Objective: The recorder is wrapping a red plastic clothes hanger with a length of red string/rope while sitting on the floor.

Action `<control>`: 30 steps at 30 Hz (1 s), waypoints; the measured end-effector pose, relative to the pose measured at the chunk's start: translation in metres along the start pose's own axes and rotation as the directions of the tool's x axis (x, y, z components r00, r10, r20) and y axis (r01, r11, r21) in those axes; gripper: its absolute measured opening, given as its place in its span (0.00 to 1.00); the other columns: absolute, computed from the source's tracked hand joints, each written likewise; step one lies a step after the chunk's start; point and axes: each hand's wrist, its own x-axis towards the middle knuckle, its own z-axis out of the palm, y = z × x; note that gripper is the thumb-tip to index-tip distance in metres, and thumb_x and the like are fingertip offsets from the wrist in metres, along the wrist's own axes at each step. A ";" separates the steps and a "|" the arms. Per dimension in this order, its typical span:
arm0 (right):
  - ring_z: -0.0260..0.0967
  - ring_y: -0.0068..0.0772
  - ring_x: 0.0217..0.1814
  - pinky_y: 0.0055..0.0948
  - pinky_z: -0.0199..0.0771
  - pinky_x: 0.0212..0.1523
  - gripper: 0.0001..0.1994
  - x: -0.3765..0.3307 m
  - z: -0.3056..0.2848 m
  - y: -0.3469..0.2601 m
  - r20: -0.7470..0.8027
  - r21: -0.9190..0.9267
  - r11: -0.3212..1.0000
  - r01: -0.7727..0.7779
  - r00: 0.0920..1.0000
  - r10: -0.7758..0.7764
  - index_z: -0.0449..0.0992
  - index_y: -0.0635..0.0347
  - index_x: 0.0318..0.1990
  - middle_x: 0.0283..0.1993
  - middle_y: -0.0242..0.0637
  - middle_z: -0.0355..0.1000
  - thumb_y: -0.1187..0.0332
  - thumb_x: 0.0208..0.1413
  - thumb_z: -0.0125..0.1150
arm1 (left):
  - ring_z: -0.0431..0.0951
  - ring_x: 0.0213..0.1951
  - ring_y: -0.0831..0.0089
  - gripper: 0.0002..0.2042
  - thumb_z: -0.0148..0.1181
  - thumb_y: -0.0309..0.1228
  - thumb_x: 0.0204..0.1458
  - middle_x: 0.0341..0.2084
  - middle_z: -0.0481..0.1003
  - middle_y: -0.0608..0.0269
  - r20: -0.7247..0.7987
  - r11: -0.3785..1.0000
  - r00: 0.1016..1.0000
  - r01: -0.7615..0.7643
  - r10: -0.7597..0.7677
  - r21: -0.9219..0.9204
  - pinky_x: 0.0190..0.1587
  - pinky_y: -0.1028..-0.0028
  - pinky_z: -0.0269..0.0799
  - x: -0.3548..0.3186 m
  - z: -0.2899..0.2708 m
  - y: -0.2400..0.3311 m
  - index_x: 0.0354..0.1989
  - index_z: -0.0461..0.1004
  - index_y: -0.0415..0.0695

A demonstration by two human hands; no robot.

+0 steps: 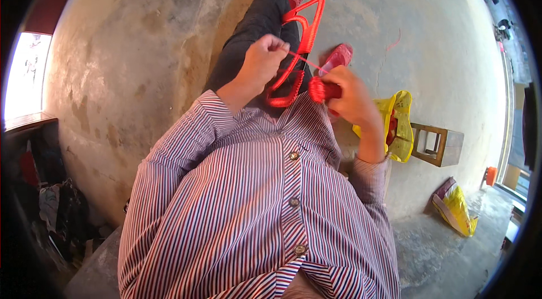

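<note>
My left hand (261,67) is closed in a pinch at one end of a taut red cord (307,62). The cord runs across to my right hand (354,98), whose fingers wrap around a bundle of red cord (318,90). Over my lap and dark trousers lies a red frame (308,38) with looped, angular sides, its edges closely wound in red cord. The frame sits between and just beyond my hands. Whether the taut cord joins the frame cannot be made out.
A pink slipper (337,57) lies on the concrete floor past my right hand. To the right stand a yellow basket (402,129) with red material inside and a wooden stool (446,147). Farther right lies a yellow and purple bag (457,208). Dark clutter (62,214) fills the lower left.
</note>
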 end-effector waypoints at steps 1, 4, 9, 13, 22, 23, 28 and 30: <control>0.69 0.46 0.43 0.36 0.68 0.42 0.16 0.004 0.012 0.006 -0.007 0.002 1.000 0.002 1.000 -0.002 0.73 0.64 0.41 0.39 0.49 0.69 0.73 0.40 0.61 | 0.64 0.17 0.86 0.07 0.54 0.30 0.55 0.22 0.69 0.70 0.047 0.983 0.982 0.183 -0.181 -0.031 0.17 0.81 0.61 -0.002 0.000 -0.015 0.38 0.70 0.40; 0.70 0.46 0.43 0.33 0.68 0.41 0.11 0.023 0.044 -0.007 0.035 -0.172 0.968 -0.185 0.980 0.194 0.73 0.65 0.36 0.42 0.51 0.70 0.73 0.41 0.60 | 0.68 0.16 0.79 0.08 0.51 0.32 0.57 0.23 0.69 0.64 0.075 0.942 0.943 0.314 -0.324 0.121 0.14 0.75 0.64 -0.021 0.013 -0.028 0.41 0.68 0.41; 0.71 0.47 0.40 0.36 0.71 0.41 0.15 0.025 0.056 0.001 -0.180 0.242 0.950 -0.199 0.953 0.245 0.74 0.64 0.38 0.39 0.49 0.73 0.68 0.42 0.66 | 0.75 0.33 0.65 0.07 0.56 0.29 0.53 0.27 0.69 0.55 0.033 0.772 0.913 -0.362 0.406 0.523 0.32 0.68 0.71 -0.012 0.012 -0.048 0.35 0.69 0.40; 0.70 0.46 0.47 0.36 0.70 0.48 0.20 0.022 0.039 -0.022 -0.310 0.444 0.891 -0.097 0.916 0.254 0.74 0.64 0.45 0.46 0.44 0.70 0.69 0.41 0.68 | 0.74 0.34 0.62 0.04 0.56 0.26 0.51 0.29 0.70 0.54 0.051 0.625 0.821 -0.471 0.568 0.623 0.38 0.70 0.70 -0.030 0.004 0.035 0.32 0.69 0.40; 0.62 0.37 0.59 0.39 0.59 0.61 0.21 0.001 0.007 -0.010 -0.413 0.875 0.440 0.201 0.783 0.464 0.67 0.58 0.53 0.56 0.39 0.65 0.76 0.49 0.60 | 0.67 0.24 0.79 0.07 0.51 0.31 0.51 0.19 0.66 0.68 0.170 0.989 0.980 0.116 -0.100 -0.087 0.27 0.78 0.63 0.004 0.018 0.042 0.30 0.70 0.39; 0.62 0.38 0.59 0.42 0.58 0.63 0.19 -0.004 -0.013 -0.007 -0.472 0.849 0.464 0.253 0.756 0.453 0.67 0.56 0.53 0.56 0.39 0.66 0.72 0.53 0.58 | 0.66 0.23 0.80 0.07 0.52 0.30 0.50 0.17 0.67 0.68 0.187 0.975 0.968 0.192 -0.169 -0.111 0.29 0.79 0.62 0.006 0.020 0.032 0.30 0.72 0.38; 0.65 0.40 0.52 0.49 0.57 0.59 0.18 -0.061 -0.105 0.003 -0.555 0.796 -0.088 0.599 0.780 0.290 0.69 0.58 0.52 0.52 0.40 0.69 0.59 0.57 0.52 | 0.68 0.24 0.78 0.07 0.52 0.30 0.50 0.19 0.69 0.67 0.147 0.989 0.980 0.125 -0.136 0.080 0.31 0.78 0.66 0.020 0.030 -0.037 0.30 0.71 0.38; 0.62 0.27 0.35 0.28 0.67 0.35 0.13 -0.091 -0.128 0.003 -0.529 0.747 -0.317 0.585 0.811 0.251 0.69 0.62 0.47 0.43 0.37 0.69 0.66 0.58 0.51 | 0.69 0.26 0.78 0.09 0.52 0.29 0.50 0.24 0.71 0.65 -0.083 0.998 0.995 0.042 -0.046 -0.045 0.33 0.78 0.67 0.028 0.039 -0.062 0.36 0.69 0.38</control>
